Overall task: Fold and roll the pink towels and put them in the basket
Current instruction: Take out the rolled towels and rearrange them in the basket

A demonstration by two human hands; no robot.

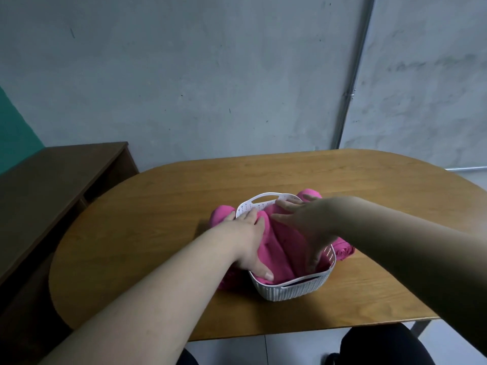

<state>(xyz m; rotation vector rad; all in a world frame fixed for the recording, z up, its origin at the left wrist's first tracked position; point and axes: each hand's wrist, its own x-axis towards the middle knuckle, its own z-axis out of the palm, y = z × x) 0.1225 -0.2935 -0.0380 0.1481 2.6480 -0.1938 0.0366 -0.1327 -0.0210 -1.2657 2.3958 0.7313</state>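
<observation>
**Towels in the basket: seating stage, near the end**

Location: the white perforated basket (290, 289) stands centre frame on the oval wooden counter (158, 206). The pink towels (279, 246) lie rolled inside it. Roll ends overhang the rim at centre left and at right, so the rolls are longer than the basket is wide. The exact number of rolls can't be read, as your hands cover the middle.

Grips: your left hand (250, 238) lies flat on the left roll, fingers extended and thumb spread near the near rim. It is pressing, not clasping. Your right hand (303, 222) is spread wide over the right rolls with straight fingers, nothing pinched. It is motion-blurred, so whether it touches the cloth or hovers just above can't be told.

Progress (judgement): no loose or flat towel shows anywhere on the counter, so folding and rolling look finished. What remains is likely only to tuck the rolls down and take your hands off.

Watch: the overhanging ends may spring back up once you let go.
</observation>
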